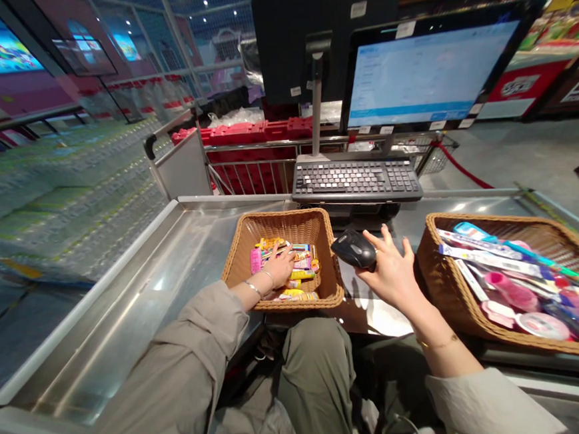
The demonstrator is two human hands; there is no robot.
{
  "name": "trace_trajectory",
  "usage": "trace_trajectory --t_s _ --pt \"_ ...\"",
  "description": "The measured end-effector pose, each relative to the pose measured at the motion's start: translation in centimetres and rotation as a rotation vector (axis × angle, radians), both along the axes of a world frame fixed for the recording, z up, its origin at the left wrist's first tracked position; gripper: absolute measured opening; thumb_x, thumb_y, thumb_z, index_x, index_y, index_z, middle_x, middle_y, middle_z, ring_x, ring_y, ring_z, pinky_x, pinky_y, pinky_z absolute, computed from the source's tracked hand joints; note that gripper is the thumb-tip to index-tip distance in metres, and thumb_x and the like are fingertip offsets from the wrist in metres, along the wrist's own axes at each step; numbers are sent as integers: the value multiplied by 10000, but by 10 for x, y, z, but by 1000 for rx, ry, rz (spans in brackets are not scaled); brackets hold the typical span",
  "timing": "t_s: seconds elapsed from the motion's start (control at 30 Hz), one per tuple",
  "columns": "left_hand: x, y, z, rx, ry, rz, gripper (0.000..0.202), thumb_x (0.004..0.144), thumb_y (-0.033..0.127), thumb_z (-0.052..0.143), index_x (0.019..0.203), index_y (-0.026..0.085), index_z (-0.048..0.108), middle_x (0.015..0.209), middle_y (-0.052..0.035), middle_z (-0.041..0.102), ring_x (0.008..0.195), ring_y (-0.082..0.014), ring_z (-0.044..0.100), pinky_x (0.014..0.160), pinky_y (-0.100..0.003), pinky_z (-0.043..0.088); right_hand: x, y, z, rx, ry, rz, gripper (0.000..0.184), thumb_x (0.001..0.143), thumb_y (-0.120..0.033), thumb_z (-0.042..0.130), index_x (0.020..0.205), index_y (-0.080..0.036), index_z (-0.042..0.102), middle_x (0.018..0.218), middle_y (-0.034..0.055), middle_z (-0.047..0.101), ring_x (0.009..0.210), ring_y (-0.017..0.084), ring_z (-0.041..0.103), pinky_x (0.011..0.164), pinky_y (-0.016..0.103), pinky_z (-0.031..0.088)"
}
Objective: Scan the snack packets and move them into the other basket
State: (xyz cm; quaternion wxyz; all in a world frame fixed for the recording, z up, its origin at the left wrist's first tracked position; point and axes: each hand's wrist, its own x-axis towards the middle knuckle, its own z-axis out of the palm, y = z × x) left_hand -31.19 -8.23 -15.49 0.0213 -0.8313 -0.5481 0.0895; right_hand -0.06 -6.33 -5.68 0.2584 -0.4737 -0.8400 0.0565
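Bench (pixel 139 282): shiny metal, and both baskets sit on it.
Left basket (pixel 270 222): woven and brown, in the middle of the bench, full of small bright packs (pixel 300 256).
Left hand (pixel 279 268): down inside this basket, with its fingers bent onto the packs. I cannot tell if it has pinched one.
Small packs: they look light and thin, and maybe a bit slippy in their wrappers. Finger and thumb on the flat sides should grip them well.
Scanner (pixel 353 247): black, smooth and hard, just right of the left basket and below the keyboard (pixel 355 178). It looks light enough for one hand.
Right hand (pixel 391 272): holds the scanner on its thumb side, with the other fingers spread wide.
Right basket (pixel 426 260): on the bench at the far right, full of long toothbrush packs (pixel 492 244).
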Motion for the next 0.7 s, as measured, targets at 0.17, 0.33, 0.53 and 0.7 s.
trace_trajectory --t_s 0.17,0.33,0.53,0.7 --pt "2 -2 11 0 -21 17 406 795 434 735 1118 189 727 1441 -166 563 1471 -402 315 1183 -705 70 1 -2 3 5 11 -6 282 773 -267 554 1003 -198 702 1438 110 580 1505 374 264 1151 725 146" --pt "2 2 27 45 -31 28 291 798 380 736 1016 188 752 1455 -151 558 1480 -374 315 1207 -662 58 2 -1 5 15 6 -20 288 782 -265 556 1019 -189 699 1446 103 576 1506 381 262 1157 725 145" --pt "-1 6 56 153 -36 45 195 840 331 687 964 190 740 1489 -139 531 1513 -359 244 1178 -730 35 5 0 7 20 5 -32 269 775 -271 572 994 -181 701 1444 104 580 1498 391 279 1148 729 173" --pt "1 2 90 300 -87 99 130 849 285 690 923 189 739 1511 -132 508 1520 -358 231 1180 -743 -3 6 -1 10 38 23 -37 262 775 -261 575 988 -181 706 1445 104 578 1501 386 274 1150 728 164"
